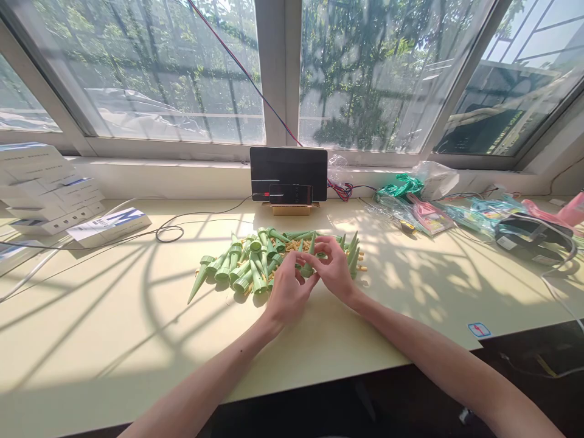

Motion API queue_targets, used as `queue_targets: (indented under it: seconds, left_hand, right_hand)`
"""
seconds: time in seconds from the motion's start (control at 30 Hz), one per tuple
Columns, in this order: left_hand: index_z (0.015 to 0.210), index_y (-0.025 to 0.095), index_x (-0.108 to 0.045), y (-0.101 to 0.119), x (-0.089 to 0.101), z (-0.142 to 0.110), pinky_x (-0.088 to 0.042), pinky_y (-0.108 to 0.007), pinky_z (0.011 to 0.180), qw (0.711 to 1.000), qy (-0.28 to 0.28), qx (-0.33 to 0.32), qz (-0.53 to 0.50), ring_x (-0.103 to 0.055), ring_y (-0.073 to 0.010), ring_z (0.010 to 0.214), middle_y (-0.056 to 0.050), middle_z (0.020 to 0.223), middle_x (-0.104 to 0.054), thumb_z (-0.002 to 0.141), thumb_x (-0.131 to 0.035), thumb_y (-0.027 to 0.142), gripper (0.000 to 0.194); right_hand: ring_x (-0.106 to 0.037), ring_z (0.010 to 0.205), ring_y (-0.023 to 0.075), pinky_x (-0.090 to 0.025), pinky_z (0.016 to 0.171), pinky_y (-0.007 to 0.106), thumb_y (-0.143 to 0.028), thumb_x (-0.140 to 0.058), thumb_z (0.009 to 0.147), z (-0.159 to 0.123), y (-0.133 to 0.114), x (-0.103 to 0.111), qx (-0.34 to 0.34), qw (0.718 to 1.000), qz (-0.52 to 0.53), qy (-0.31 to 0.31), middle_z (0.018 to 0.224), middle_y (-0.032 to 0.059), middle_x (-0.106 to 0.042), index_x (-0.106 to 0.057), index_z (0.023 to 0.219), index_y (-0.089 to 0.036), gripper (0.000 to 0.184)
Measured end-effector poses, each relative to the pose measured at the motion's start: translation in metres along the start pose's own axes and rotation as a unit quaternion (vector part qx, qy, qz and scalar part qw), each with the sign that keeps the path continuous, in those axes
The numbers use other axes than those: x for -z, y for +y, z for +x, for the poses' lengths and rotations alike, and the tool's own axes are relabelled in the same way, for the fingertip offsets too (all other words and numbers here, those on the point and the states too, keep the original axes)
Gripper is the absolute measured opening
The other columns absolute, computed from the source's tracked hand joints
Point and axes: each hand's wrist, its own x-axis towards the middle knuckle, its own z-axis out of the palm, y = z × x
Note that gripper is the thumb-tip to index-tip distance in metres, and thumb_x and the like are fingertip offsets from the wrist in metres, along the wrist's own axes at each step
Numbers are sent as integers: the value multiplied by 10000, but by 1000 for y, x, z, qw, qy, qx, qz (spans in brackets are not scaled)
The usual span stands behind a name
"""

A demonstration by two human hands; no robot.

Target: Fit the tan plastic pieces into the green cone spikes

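A pile of pale green pointed plastic spikes (258, 277) with wide capped ends lies on the table, mixed with small tan peg-like pieces (292, 246). At the pile's near right side, my left hand (291, 292) and my right hand (337, 271) meet, fingers curled in a pinch. Between them is a green plastic spike (306, 267), which both hands appear to grip; its lower part is partly covered by my fingers. Several more spikes (353, 252) stand point up just beyond my right hand.
Behind the pile a black tablet (288, 167) and a phone (291, 194) lean on a small stand. White boxes (45, 188) are stacked at left, with a cable (168, 231) nearby. Plastic bags (406, 198) and a black device (531, 237) lie at right. Windows rise behind.
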Motion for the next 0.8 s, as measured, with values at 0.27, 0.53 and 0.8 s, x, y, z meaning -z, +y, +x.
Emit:
queue_targets:
  seconds: [0.27, 0.53, 0.8]
  left_hand:
    - [1034, 193, -548, 7, 4, 3, -483, -240, 521, 997, 46, 27, -62, -619, -120, 647, -68, 1023, -651, 904, -592, 368, 223]
    - [1127, 194, -536, 10, 10, 9, -457, -232, 401, 954, 88, 122, -258, -588, -112, 559, -39, 927, -637, 931, -496, 381, 274]
    - [1031, 197, -545, 15, 9, 8, -398, -220, 366, 927, 60, 123, -349, -511, -104, 487, 30, 710, -515, 958, -452, 393, 229]
  right_hand:
    - [-663, 832, 196, -579, 691, 330, -390, -503, 995, 1, -5, 2, 49, 995, -86, 16, 889, 56, -666, -572, 1023, -214, 190]
    - [-631, 863, 221, -527, 763, 354, -131, -514, 906, 6, 20, 5, 101, 957, -260, -73, 968, 89, -678, -624, 1031, -189, 177]
    - [-590, 999, 256, -504, 880, 398, -88, -592, 896, 5, 24, 6, 111, 917, -353, -149, 1042, 108, -658, -661, 1094, -173, 226]
